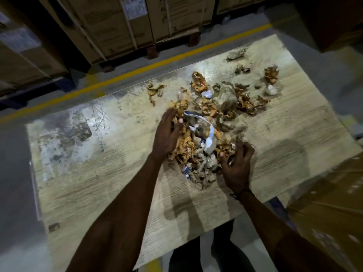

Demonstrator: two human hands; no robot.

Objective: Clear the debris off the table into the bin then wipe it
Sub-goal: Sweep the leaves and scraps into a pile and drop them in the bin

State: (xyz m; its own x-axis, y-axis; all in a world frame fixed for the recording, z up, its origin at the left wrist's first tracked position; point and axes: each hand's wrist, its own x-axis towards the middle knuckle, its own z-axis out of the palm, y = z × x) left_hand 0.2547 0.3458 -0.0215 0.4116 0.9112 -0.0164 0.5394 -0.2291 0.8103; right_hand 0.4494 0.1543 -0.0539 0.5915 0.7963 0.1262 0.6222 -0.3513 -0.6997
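A heap of debris (198,142), crumpled brown tape, clear plastic and white-blue scraps, lies on the pale wooden table (102,179). My left hand (168,134) presses against the heap's left side with fingers nearly straight. On the heap's right side, my right hand (236,165) curls its fingers into the scraps. More loose debris (245,101) is scattered toward the far right of the table. No bin or wiping cloth is in view.
Strapped cardboard cartons (121,22) on pallets stand beyond a yellow floor line (137,69). Another brown carton (332,203) sits close at the right, by the table's corner. The table's left part shows grey stains (68,132).
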